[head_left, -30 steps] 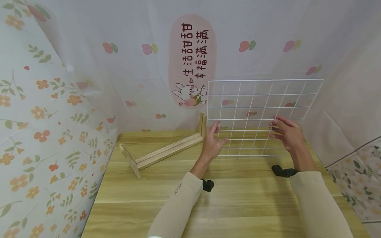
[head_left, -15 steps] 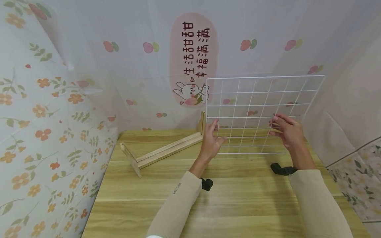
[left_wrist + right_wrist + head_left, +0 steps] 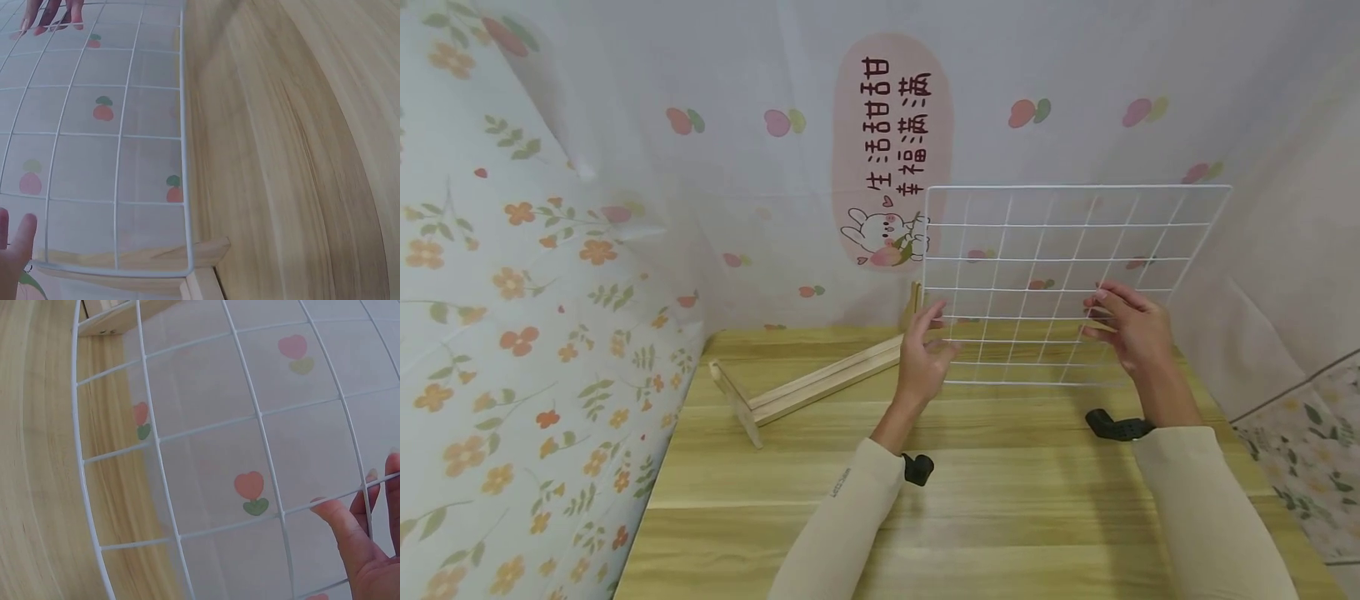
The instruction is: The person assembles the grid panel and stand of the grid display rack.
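A white wire grid panel (image 3: 1037,258) stands upright, tilted slightly, over the far right of the wooden table. My right hand (image 3: 1135,333) grips it near its right side; in the right wrist view the thumb (image 3: 340,528) lies on a wire with fingers behind. My left hand (image 3: 921,358) is at the panel's left edge, fingers fairly straight and spread, thumb in front of the wires. Only fingertips (image 3: 22,237) of it show in the left wrist view. Behind the left edge lies a wooden stand (image 3: 827,379) with a long grooved bar and two end pieces, one partly hidden.
The wooden table (image 3: 985,517) spreads below both arms. Behind it hangs a white printed cloth (image 3: 730,192) with a pink sign. Floral cloth (image 3: 520,375) borders the left side, and pale cloth (image 3: 1285,275) the right. Black wrist cameras are strapped to both wrists.
The panel's top edge has risen slightly in the head view. My left hand has shifted a little left along with its thumb; the right hand keeps its grip. The wooden stand stays put.
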A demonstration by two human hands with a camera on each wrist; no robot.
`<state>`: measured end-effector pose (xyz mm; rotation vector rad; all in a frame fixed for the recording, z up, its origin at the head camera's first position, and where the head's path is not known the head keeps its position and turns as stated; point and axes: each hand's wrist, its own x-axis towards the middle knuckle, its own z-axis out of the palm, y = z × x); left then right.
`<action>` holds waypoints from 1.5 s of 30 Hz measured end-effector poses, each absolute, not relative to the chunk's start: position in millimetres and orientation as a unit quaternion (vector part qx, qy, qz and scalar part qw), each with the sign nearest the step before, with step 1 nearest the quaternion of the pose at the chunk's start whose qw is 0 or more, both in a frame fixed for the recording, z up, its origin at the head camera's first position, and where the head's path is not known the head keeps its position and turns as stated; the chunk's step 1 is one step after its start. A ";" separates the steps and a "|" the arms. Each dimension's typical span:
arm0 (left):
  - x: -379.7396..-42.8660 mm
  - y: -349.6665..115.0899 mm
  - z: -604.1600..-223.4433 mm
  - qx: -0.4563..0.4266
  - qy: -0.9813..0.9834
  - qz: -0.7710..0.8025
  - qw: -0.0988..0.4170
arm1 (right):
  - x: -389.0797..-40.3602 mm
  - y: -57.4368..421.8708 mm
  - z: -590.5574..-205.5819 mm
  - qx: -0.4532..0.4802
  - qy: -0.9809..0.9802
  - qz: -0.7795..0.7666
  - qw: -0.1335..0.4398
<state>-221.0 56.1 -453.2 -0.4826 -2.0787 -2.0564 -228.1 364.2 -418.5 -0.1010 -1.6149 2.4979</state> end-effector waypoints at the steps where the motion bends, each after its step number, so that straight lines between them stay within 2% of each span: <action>1: -220.5 54.4 -453.0 -0.163 -0.698 -0.691 0.096 | -228.2 363.7 -418.2 -0.034 -0.542 0.835 0.083; 8: -218.8 40.9 -446.1 -0.176 -0.695 -0.686 0.126 | -229.2 360.8 -416.6 -0.037 -0.543 0.835 0.080; 15: -204.6 22.6 -419.2 -0.179 -0.690 -0.684 0.155 | -228.9 360.1 -414.8 -0.032 -0.538 0.838 0.086; 26: -230.3 3.6 -449.3 -0.139 -0.707 -0.665 0.196 | -229.6 358.1 -412.8 -0.039 -0.530 0.843 0.088; 40: -234.0 -29.0 -448.6 -0.114 -0.715 -0.651 0.230 | -228.4 357.1 -409.8 -0.029 -0.525 0.846 0.092; 45: -221.6 -40.7 -429.9 -0.098 -0.713 -0.652 0.238 | -227.6 356.4 -411.1 -0.034 -0.526 0.845 0.090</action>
